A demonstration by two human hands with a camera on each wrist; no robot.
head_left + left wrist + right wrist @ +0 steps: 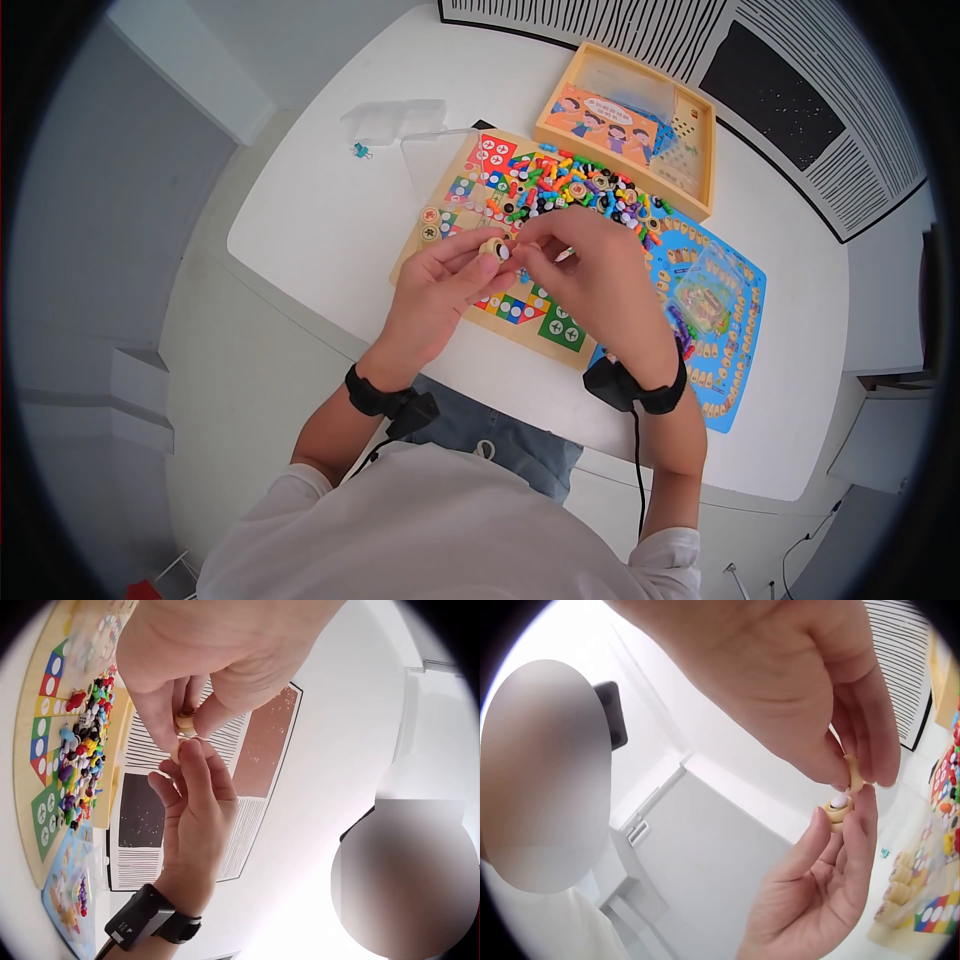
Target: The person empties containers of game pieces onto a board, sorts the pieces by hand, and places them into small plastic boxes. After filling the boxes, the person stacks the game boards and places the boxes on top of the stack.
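Between the fingertips of my left hand point(430, 300) are round wooden pieces point(494, 248), with a small white and dark piece among them. The right wrist view shows these wooden discs point(835, 816) gripped by thumb and fingers, a white piece point(840, 802) on top. My right hand point(595, 275) pinches a small wooden piece point(854, 774) just above them, its fingertips almost meeting the left ones. In the left wrist view, my left hand point(217, 652) holds a wooden disc point(184, 722) over my right hand point(199, 825).
Below the hands lies a colourful game board point(515, 310) with a heap of coloured pieces point(590, 190). A blue board point(745, 330) lies to the right, a wooden box point(705, 160) behind. Clear plastic lids point(395, 120), a teal clip point(361, 151) and stacked wooden discs point(430, 224) are left.
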